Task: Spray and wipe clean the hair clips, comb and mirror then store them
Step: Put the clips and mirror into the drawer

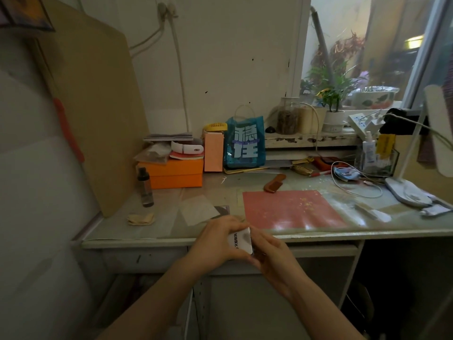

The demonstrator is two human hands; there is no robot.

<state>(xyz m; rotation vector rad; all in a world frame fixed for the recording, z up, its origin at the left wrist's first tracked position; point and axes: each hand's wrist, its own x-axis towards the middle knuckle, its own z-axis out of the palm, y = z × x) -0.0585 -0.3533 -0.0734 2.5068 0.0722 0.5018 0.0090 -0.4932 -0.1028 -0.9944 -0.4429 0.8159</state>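
Both hands meet just in front of the desk edge: the left hand [217,238] curls round one side of a small white rectangular mirror with dark printed characters [241,240], and the right hand [268,251] grips the other side from below. It is held tilted up toward the face, probably so that its surface can be checked or worked on clear of the clutter. Neither hand holds a cloth. A brown wooden comb [274,184] lies on the pale plastic-covered desk [157,235], just beyond the pink mat [291,209]. The dark spray bottle [145,187] stands well to the left, beside an orange box [176,173], with a crumpled tan cloth [141,218] near it. I cannot make out any hair clips. A white cable [353,187] loops across the right side, in the way of reaching there.
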